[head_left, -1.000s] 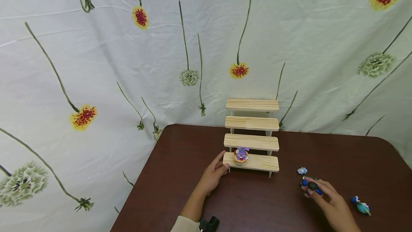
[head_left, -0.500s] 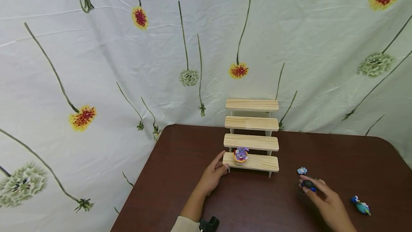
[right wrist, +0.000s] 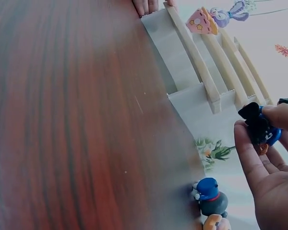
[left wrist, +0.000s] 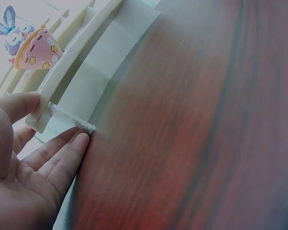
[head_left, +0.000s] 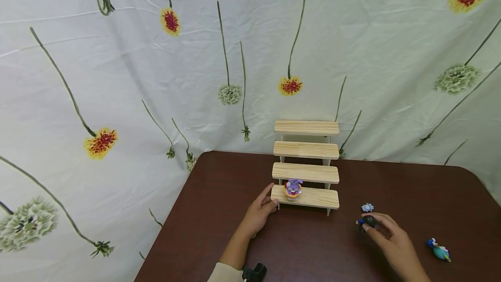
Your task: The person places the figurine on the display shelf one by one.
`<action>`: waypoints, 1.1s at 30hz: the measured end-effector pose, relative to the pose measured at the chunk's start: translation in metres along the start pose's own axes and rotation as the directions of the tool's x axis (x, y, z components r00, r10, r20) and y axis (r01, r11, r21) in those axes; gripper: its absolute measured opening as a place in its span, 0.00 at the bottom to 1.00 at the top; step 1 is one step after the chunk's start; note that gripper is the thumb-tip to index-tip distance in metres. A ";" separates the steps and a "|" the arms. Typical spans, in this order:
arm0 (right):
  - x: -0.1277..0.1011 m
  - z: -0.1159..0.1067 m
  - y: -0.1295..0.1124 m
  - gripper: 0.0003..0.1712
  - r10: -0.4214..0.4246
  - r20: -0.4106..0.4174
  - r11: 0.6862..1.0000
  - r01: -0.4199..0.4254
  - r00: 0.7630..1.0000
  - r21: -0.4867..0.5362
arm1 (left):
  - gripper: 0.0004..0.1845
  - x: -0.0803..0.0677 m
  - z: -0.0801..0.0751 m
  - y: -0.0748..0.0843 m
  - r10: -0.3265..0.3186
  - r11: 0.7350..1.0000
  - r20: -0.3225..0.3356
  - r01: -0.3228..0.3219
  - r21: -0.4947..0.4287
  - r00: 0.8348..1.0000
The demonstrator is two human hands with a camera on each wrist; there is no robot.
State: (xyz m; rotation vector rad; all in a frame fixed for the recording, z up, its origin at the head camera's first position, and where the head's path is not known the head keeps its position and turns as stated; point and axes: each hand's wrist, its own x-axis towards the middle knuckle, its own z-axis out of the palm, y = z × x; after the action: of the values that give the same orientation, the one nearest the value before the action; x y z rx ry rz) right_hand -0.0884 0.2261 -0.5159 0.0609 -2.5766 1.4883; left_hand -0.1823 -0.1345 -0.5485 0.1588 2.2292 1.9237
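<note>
My left hand [head_left: 256, 214] holds the left end of the lowest step of a four-tier wooden display stand [head_left: 305, 172]. In the left wrist view, its thumb [left wrist: 26, 103] lies against the plank's end while other fingertips touch the clear leg below. A purple bunny figurine [head_left: 292, 187] in a pink-and-orange cone sits on that step, toward the left. My right hand [head_left: 395, 240] pinches a small black-and-blue figurine [right wrist: 261, 125] between thumb and fingers, to the right of the stand. Part of that figurine is hidden by the fingers.
A small light-blue figurine [head_left: 367, 207] lies beyond the right hand. Another blue-and-teal figurine [head_left: 439, 250] lies right of it on the dark brown table [head_left: 211, 195]. A flower-print cloth [head_left: 188, 77] hangs behind the table. A black band [head_left: 255, 272] circles the left wrist.
My right hand has shifted slightly left with the black-and-blue figurine, which has turned in the fingers. The left hand, stand and bunny figurine have stayed put.
</note>
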 end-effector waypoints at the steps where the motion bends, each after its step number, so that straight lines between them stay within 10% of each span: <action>1: 0.000 0.001 0.000 0.19 -0.006 -0.001 1.000 0.006 1.000 0.003 | 0.32 0.000 0.000 0.000 0.001 1.000 0.000 -0.001 0.000 1.000; 33: 0.019 0.021 -0.011 0.20 -0.143 -0.009 0.985 0.143 0.990 0.094 | 0.33 -0.001 0.000 0.001 -0.009 1.000 0.008 0.009 0.013 1.000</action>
State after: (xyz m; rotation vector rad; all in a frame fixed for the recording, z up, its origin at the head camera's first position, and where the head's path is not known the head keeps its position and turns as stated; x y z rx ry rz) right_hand -0.1085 0.2035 -0.5141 0.2503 -2.4414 1.5543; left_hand -0.1817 -0.1349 -0.5471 0.1578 2.2332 1.9014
